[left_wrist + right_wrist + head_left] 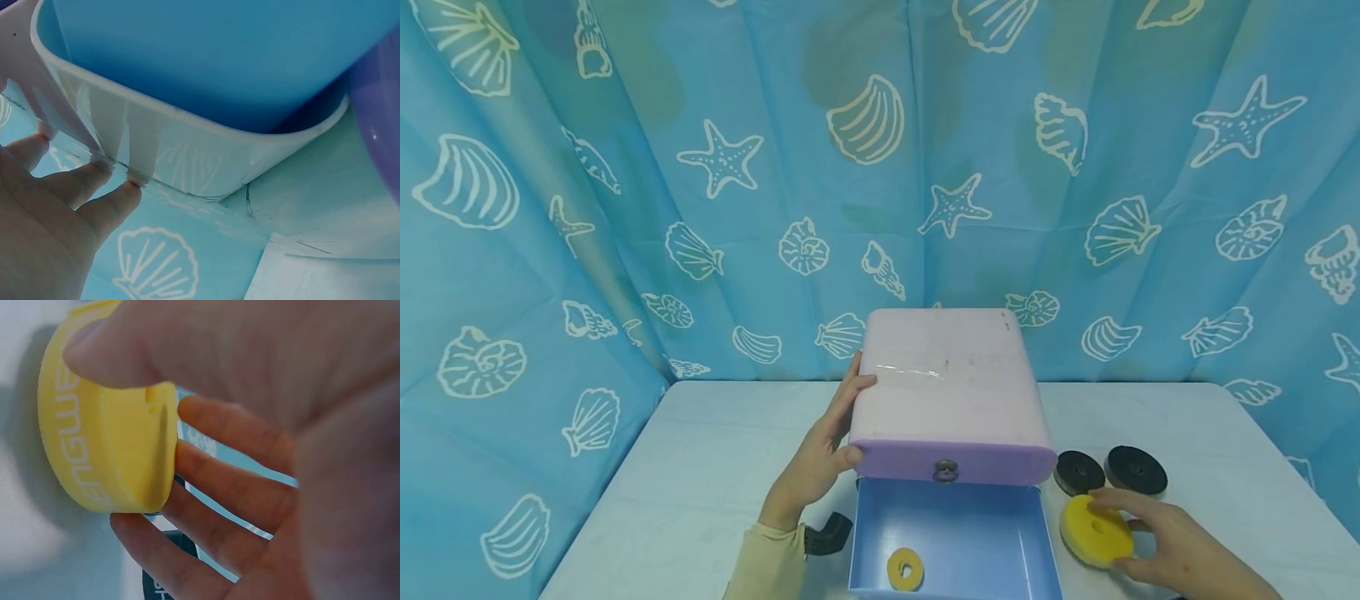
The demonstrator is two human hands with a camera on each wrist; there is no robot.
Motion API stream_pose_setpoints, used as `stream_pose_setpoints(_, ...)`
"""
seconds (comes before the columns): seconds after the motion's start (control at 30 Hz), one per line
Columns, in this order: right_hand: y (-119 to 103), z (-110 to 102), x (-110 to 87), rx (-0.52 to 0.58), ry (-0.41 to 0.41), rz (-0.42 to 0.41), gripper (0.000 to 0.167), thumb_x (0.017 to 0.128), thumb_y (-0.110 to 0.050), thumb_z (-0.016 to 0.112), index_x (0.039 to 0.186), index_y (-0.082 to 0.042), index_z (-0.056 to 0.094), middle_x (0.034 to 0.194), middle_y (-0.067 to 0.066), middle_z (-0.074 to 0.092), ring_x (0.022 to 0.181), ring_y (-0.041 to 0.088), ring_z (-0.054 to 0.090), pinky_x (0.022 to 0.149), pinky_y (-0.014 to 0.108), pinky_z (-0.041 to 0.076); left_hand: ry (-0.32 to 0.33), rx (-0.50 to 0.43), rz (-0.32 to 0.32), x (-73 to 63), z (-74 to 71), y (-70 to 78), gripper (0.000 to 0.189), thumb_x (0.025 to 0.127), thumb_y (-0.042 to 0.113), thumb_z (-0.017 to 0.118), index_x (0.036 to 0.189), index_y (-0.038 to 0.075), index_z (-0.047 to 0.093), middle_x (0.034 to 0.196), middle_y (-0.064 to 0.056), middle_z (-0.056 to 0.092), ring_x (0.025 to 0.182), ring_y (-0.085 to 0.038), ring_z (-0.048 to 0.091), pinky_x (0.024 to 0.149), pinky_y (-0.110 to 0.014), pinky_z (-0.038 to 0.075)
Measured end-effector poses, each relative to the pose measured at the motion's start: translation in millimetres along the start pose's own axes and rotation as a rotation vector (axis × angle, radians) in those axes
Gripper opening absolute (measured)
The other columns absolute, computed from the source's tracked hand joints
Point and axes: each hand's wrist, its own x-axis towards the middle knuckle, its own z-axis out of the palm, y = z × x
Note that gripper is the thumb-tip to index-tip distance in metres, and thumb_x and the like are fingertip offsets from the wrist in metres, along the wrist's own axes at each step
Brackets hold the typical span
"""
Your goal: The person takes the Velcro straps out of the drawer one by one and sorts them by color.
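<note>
In the head view a pale pink box (951, 375) has a purple front with a small round knob (946, 471). Below it a blue drawer (955, 521) stands pulled out, with a small yellow ring (905, 569) lying inside. My left hand (816, 454) rests against the box's left side; in the left wrist view its fingertips (131, 184) touch the glossy wall. My right hand (1183, 542) grips a thick yellow roll (1097, 532), right of the drawer. Up close, the roll's side shows white lettering, with the thumb over it and fingers around the far edge.
Two black rolls (1137, 471) lie behind the yellow one on the white table (722, 500). A dark strap-like object (829, 535) shows beside the left sleeve (767, 567). A blue curtain (880, 208) with seashell prints hangs behind the table and at its sides.
</note>
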Motion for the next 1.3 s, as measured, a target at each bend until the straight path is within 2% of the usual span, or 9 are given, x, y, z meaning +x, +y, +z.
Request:
stream_pose_setpoints(0.13,1.8,2.4,3.3,-0.023,-0.008,0.014,0.07,0.068,-0.029,0.091,0.131,-0.012,0.066,0.148,0.021,0.049,0.126,0.048,0.049,0.093,0.065,0.047,0.001,0.001,0.001,0.0,0.0,0.2,0.085,0.095,0.069,0.049,0.159,0.019,0.028,0.17,0.001,-0.005,0.153,-0.037,0.001,0.108,-0.076,0.017)
stream_pose_setpoints(0.23,2.3,3.9,5.0,-0.02,-0.012,0.031,0.066,0.068,-0.028,0.091,0.127,-0.012,0.068,0.147,0.019,0.05,0.127,0.048,0.048,0.095,0.066,0.045,0.001,0.001,0.003,0.5,0.1,0.8,0.085,0.095,0.069,0.049,0.159,0.019,0.028,0.17,0.001,-0.005,0.153,-0.037,0.002,0.108,-0.076,0.017)
stream_pose_setpoints(0.8,1.4,5.0,4.1,-0.024,-0.015,0.01,0.066,0.069,-0.026,0.091,0.128,-0.01,0.067,0.148,0.022,0.049,0.126,0.048,0.049,0.096,0.065,0.045,-0.003,-0.003,0.006,0.5,0.1,1.4,0.085,0.095,0.069,0.049,0.159,0.018,0.027,0.169,0.001,-0.006,0.154,-0.036,0.001,0.109,-0.076,0.017)
stream_pose_setpoints(1.1,-0.7,8.0,5.6,-0.024,0.004,0.048,0.067,0.066,-0.025,0.093,0.126,-0.009,0.067,0.144,0.023,0.049,0.113,0.036,0.058,0.094,0.061,0.048,0.0,-0.001,-0.001,-0.2,-0.1,0.1,0.085,0.095,0.069,0.05,0.159,0.019,0.027,0.17,0.0,-0.006,0.153,-0.037,0.002,0.108,-0.076,0.018)
stream_pose_setpoints(1.3,1.0,6.9,4.8,-0.023,0.003,0.051,0.075,0.066,-0.029,0.094,0.131,-0.008,0.063,0.144,0.025,0.048,0.11,0.035,0.06,0.091,0.059,0.051,0.0,-0.007,0.003,0.0,0.1,-0.3,0.085,0.094,0.069,0.05,0.159,0.019,0.028,0.17,0.0,-0.006,0.153,-0.037,0.002,0.109,-0.076,0.018)
